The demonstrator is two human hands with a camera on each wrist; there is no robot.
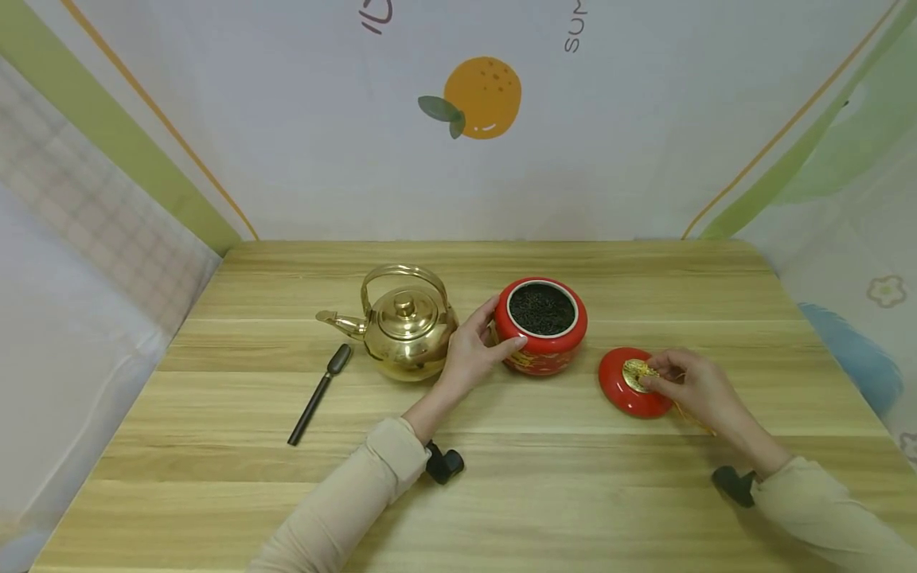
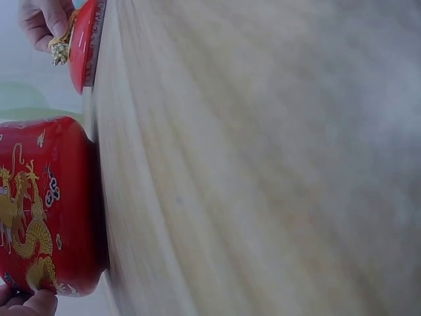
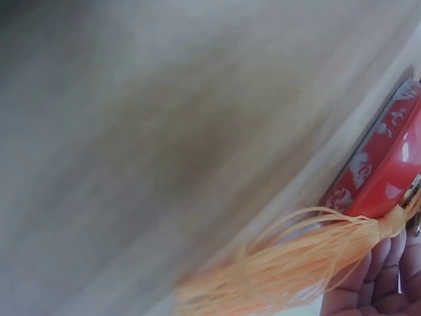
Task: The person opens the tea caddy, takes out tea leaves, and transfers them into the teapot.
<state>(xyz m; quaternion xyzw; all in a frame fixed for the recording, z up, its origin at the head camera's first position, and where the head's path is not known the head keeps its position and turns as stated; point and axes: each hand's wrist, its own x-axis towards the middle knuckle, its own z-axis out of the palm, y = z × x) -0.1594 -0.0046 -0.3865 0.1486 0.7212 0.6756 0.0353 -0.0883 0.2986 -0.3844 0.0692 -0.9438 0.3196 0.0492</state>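
Observation:
A round red jar (image 1: 548,362) with a gold dragon design (image 2: 36,237) stands uncovered on the table, holding dark loose tea leaves (image 1: 542,310). My left hand (image 1: 467,356) grips its left side, thumb at the front near the rim and fingers behind. To the right lies the jar's red lid (image 1: 630,404), top side up on the tabletop. The fingers of my right hand (image 1: 700,388) pinch the gold knob at its centre. An orange-yellow tassel (image 3: 296,263) hangs from the knob and trails across the lid's edge beside that hand.
Left of the jar stands a shiny brass kettle (image 1: 404,346), its spout pointing left and its handle upright. A dark scoop (image 1: 311,406) lies in front of the spout. Behind the wooden table (image 1: 544,501) hangs a printed cloth (image 1: 322,159).

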